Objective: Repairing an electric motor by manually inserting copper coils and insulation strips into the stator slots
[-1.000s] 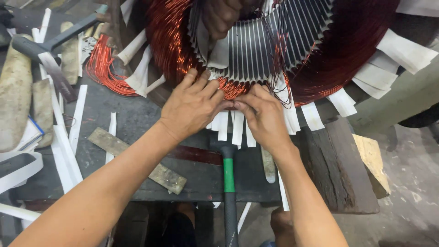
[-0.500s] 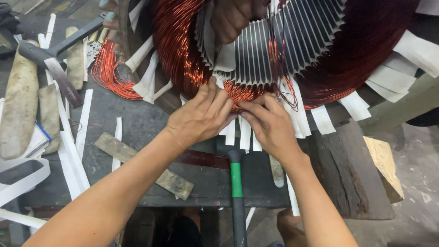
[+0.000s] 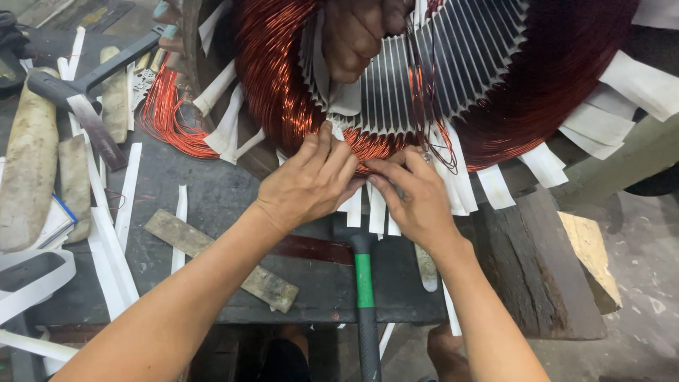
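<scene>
Head view, the only view supplied: a large motor stator point(image 3: 453, 71) stands on edge at the far side of a dark workbench point(image 3: 212, 205), filling the upper middle and right of the picture. Its core shows a fan of grey steel slots point(image 3: 453, 64) radiating from the bore, ringed by thick bundles of glossy copper winding point(image 3: 283, 78), bright orange-red on the left and a darker maroon on the right. White insulating paper strips point(image 3: 544, 166) stick out of the slots all around the lower edge, and a few loose thin copper wires point(image 3: 438, 138) loop over the core face. The left hand point(image 3: 308, 184) rests at the bottom edge of the winding, fingers close together and curled, tips pressed onto the copper and the paper ends there. The right hand point(image 3: 417, 198) sits just beside it, nearly touching, with thumb and forefinger closed toward each other at a paper strip; whether they actually pinch it cannot be told. A third hand point(image 3: 357, 35), belonging to another person, reaches in through the bore from above, its fingers bent. On the bench directly below the hands lies a hammer with a green and black handle point(image 3: 364, 283), pointing toward the camera. To the left lie a flat worn wooden stick point(image 3: 219, 258), scattered cut paper strips point(image 3: 113, 240), a second coil of red wire point(image 3: 166, 113), and a grey-handled tool point(image 3: 85, 106).
</scene>
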